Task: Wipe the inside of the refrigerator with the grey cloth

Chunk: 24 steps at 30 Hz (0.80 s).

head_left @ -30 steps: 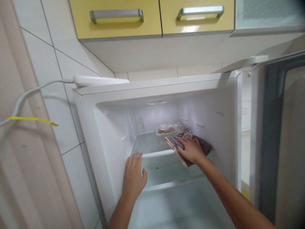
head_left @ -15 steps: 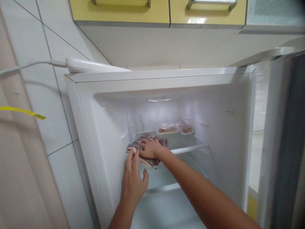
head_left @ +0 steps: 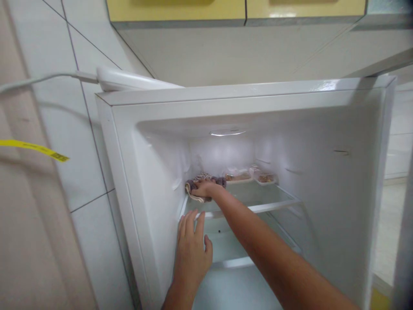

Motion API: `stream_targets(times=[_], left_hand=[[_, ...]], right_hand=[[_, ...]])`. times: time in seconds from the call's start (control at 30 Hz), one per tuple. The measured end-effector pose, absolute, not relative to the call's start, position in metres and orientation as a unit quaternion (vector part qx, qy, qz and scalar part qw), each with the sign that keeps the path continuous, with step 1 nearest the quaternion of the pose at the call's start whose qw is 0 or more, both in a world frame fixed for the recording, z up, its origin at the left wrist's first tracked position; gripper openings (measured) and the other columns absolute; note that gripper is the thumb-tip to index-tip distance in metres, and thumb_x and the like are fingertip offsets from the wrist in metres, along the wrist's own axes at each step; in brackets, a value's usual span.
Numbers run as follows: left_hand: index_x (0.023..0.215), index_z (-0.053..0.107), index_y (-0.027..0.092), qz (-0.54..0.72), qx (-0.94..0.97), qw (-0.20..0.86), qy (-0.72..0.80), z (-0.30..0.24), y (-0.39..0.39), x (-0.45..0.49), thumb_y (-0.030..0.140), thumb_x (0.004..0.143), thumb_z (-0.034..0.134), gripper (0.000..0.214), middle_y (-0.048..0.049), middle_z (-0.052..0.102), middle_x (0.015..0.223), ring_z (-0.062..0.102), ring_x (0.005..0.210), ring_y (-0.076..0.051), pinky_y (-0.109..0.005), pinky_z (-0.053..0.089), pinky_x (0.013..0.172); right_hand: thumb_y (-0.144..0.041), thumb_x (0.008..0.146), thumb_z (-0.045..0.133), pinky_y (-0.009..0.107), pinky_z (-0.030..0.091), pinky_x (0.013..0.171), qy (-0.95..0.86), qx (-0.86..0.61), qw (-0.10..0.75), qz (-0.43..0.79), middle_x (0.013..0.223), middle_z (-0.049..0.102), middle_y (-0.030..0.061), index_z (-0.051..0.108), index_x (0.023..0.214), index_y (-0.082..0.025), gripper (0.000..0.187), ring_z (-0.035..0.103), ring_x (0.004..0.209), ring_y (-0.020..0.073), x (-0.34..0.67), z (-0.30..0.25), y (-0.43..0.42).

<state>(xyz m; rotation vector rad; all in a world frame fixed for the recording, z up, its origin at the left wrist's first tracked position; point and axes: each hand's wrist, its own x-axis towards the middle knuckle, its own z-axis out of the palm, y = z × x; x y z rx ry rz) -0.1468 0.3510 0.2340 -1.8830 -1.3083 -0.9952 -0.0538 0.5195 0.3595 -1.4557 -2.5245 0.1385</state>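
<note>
My right hand [head_left: 205,188] reaches deep into an open fridge [head_left: 245,98] and presses on a patterned grey-brown cloth [head_left: 191,185] with a pale edge. Bunched under its fingers, the cloth lies at the left rear of the upper glass shelf [head_left: 250,194]. Lower and nearer, my left hand [head_left: 192,252] has its fingers stretched out beside the left inner wall [head_left: 155,185]. Its fingertips are near the front edge of that shelf, and nothing is held in it. Whether they touch the shelf edge, I cannot tell.
Two clear food containers [head_left: 238,176] stand at the back of the upper shelf. Below is another glass shelf [head_left: 234,261]. The fridge door [head_left: 403,241] stands open on the right. A white device with a cable [head_left: 135,81] lies on top, under yellow cabinets [head_left: 180,10].
My right hand has pushed the cloth farther back on the upper shelf. My left hand has come away from the cloth's near edge. The view has shifted slightly.
</note>
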Motion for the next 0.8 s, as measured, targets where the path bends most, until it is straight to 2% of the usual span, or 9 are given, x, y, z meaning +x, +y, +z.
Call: stream_targets(times=[0.07,0.17,0.27,0.4,0.53,0.63,0.8], left_hand=[[0.136,0.053,0.012,-0.368,-0.710,0.324,-0.505,0.236,0.349,-0.143,0.008,0.078,0.057,0.059,-0.0193,0.054,0.138,0.050,0.135,-0.037,-0.061,0.044,0.117],[0.135,0.053,0.010,-0.365,-0.705,0.326,-0.514,0.239,0.347,-0.139,0.008,0.077,0.058,0.058,-0.0200,0.054,0.136,0.050,0.134,-0.038,-0.062,0.043,0.118],[0.132,0.055,0.010,-0.365,-0.710,0.318,-0.512,0.243,0.346,-0.140,0.007,0.077,0.057,0.055,-0.0202,0.056,0.135,0.050,0.133,-0.036,-0.062,0.042,0.118],[0.135,0.054,0.012,-0.348,-0.736,0.310,-0.490,0.248,0.348,-0.152,0.007,0.081,0.053,0.054,-0.0191,0.058,0.135,0.052,0.132,-0.033,-0.058,0.046,0.116],[0.135,0.056,0.016,-0.332,-0.746,0.316,-0.483,0.250,0.350,-0.160,0.009,0.085,0.049,0.051,-0.0166,0.061,0.134,0.056,0.129,-0.031,-0.056,0.049,0.114],[0.135,0.057,0.014,-0.327,-0.744,0.319,-0.488,0.250,0.350,-0.159,0.011,0.085,0.049,0.050,-0.0179,0.062,0.133,0.057,0.128,-0.032,-0.055,0.049,0.113],[0.133,0.059,0.011,-0.327,-0.731,0.317,-0.509,0.253,0.349,-0.151,0.013,0.085,0.048,0.049,-0.0206,0.064,0.132,0.058,0.129,-0.034,-0.056,0.049,0.112]], right_hand=[[-0.063,0.088,0.045,0.068,0.033,0.117,-0.865,-0.487,0.114,0.040,0.161,0.043,0.0154,0.051,0.149,-0.026,0.072,0.040,0.147,0.0436,-0.049,0.358,0.509],[-0.061,0.089,0.044,0.068,0.034,0.115,-0.878,-0.462,0.120,0.036,0.160,0.045,0.0141,0.050,0.150,-0.029,0.070,0.041,0.146,0.0431,-0.036,0.356,0.484],[-0.061,0.089,0.045,0.063,0.036,0.115,-0.890,-0.436,0.128,0.034,0.160,0.045,0.0109,0.047,0.151,-0.033,0.068,0.043,0.144,0.0401,-0.013,0.353,0.457],[-0.058,0.089,0.046,0.054,0.037,0.115,-0.888,-0.435,0.147,0.022,0.155,0.052,0.0093,0.055,0.146,-0.032,0.063,0.047,0.140,0.0353,0.032,0.345,0.425],[-0.052,0.090,0.049,0.053,0.038,0.111,-0.840,-0.510,0.187,-0.009,0.146,0.058,0.0127,0.059,0.141,-0.029,0.057,0.051,0.134,0.0348,0.091,0.336,0.407],[-0.046,0.091,0.048,0.052,0.041,0.104,-0.785,-0.580,0.216,-0.034,0.138,0.062,0.0160,0.065,0.134,-0.025,0.051,0.055,0.128,0.0354,0.130,0.330,0.397],[-0.041,0.092,0.046,0.047,0.044,0.098,-0.723,-0.641,0.249,-0.065,0.131,0.066,0.0130,0.066,0.127,-0.025,0.043,0.057,0.123,0.0324,0.150,0.322,0.383]])
